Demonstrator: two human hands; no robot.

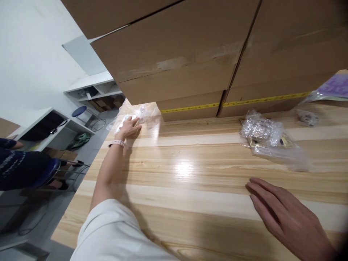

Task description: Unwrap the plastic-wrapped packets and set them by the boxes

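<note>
My left hand (pixel 129 127) reaches far out to the table's back left corner and lies on a heap of clear plastic bags (pixel 141 111), fingers curled onto the plastic. A pale band sits on that wrist. My right hand (pixel 282 214) rests flat on the wooden table (pixel 190 174) at the front right, fingers stretched out, holding nothing. Beyond it lies a crumpled clear bag with small dark and gold parts inside (pixel 268 136).
Large stacked cardboard boxes (pixel 195 65) with yellow tape stand along the table's back edge. A small clear packet (pixel 307 116) and a purple packet (pixel 335 86) lie at the far right. Left of the table, a seated person (pixel 24 168), a blue stool and white shelves stand.
</note>
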